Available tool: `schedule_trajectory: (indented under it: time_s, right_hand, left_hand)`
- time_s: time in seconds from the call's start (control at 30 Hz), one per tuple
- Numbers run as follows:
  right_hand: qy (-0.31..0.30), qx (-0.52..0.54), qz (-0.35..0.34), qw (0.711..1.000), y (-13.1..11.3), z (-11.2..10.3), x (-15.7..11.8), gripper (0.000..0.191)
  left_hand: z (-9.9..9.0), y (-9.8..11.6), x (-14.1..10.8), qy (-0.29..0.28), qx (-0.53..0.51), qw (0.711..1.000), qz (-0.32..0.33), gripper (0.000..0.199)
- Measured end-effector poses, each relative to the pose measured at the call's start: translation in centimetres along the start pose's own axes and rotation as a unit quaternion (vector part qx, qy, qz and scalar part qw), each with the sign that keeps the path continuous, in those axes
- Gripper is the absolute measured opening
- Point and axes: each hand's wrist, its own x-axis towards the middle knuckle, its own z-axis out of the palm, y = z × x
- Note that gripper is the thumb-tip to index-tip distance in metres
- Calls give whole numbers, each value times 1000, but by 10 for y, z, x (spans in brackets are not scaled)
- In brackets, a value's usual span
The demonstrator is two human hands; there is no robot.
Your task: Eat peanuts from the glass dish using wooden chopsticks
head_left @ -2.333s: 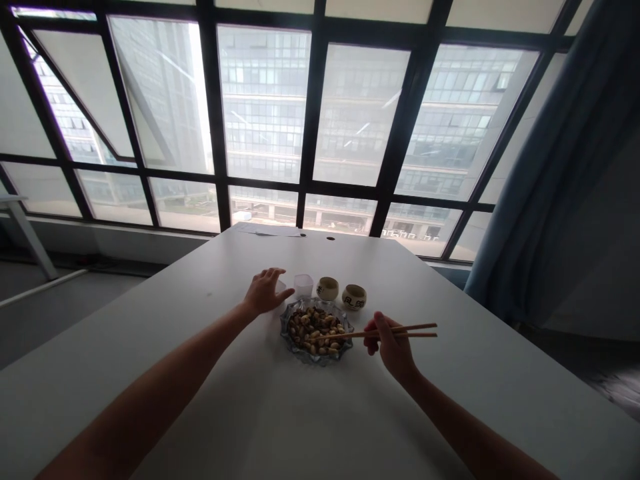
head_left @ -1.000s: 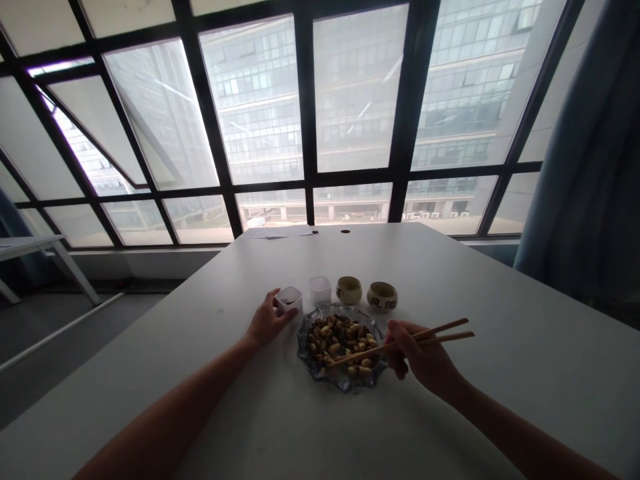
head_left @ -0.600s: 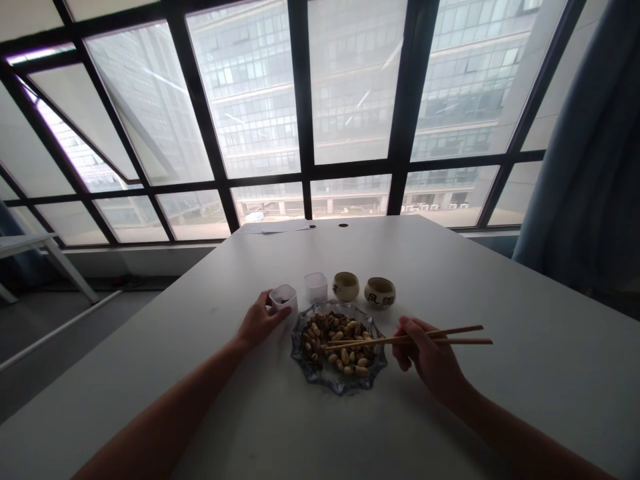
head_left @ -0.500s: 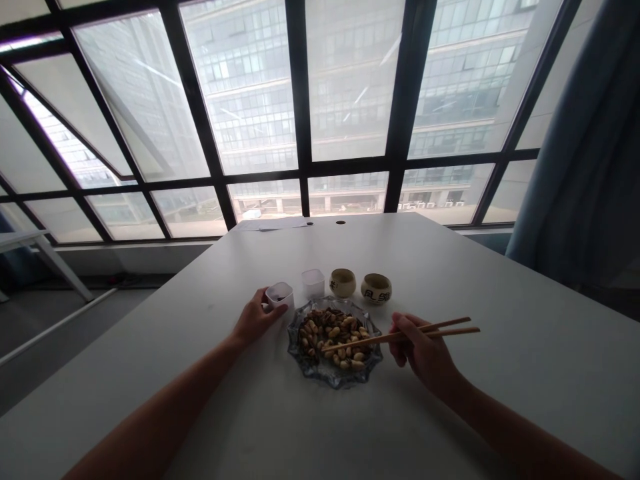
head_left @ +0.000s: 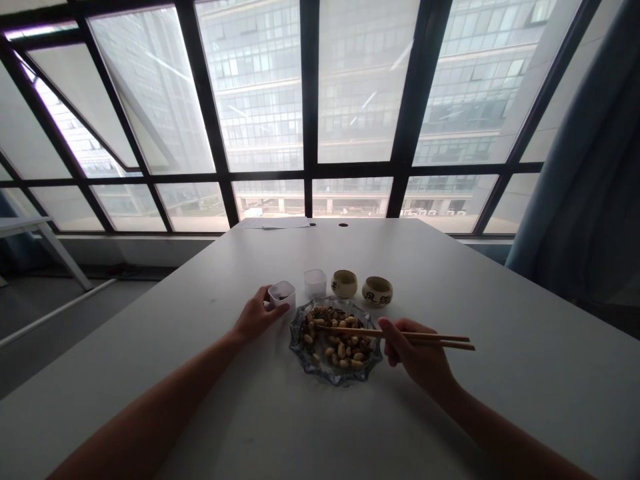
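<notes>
My left hand [head_left: 255, 319] clasps a white cup [head_left: 285, 301] at the glass dish's [head_left: 341, 379] ten o'clock, apparently steadying it; my right hand [head_left: 419, 352] pinches chopsticks [head_left: 359, 332], tips reaching nuts [head_left: 342, 350].

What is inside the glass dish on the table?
The glass dish holds a mix of pale nuts and dark pieces, with chopsticks extending over it. What lies beneath the top layer is covered, so I cannot tell.
</notes>
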Motion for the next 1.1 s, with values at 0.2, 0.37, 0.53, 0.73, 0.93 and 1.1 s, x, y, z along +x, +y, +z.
schedule_trajectory:
  time_s: [0.2, 0.37, 0.53, 0.73, 0.93, 1.1]
  right_hand:
    - [53, 78, -24, 995, -5, 0, 4, 57]
    - [-20, -12, -150, 988, -19, 2, -8, 50]
    - [-111, -114, -266, 951, -32, 7, -21, 41]
    - [-134, -148, -288, 937, -33, 12, -21, 41]
    - [-159, -140, -242, 947, -31, 14, -20, 39]
    - [-169, -122, -164, 964, -32, 14, -20, 45]
  left_hand:
    - [0, 1, 1, -2, 0, 1000, 3, 70]
    - [1, 0, 1, -13, 3, 1000, 2, 70]
    - [1, 0, 1, -7, 9, 1000, 8, 68]
    - [1, 2, 1, -14, 13, 1000, 7, 70]
    - [2, 0, 2, -11, 9, 1000, 8, 69]
    - [2, -1, 2, -12, 12, 1000, 12, 70]
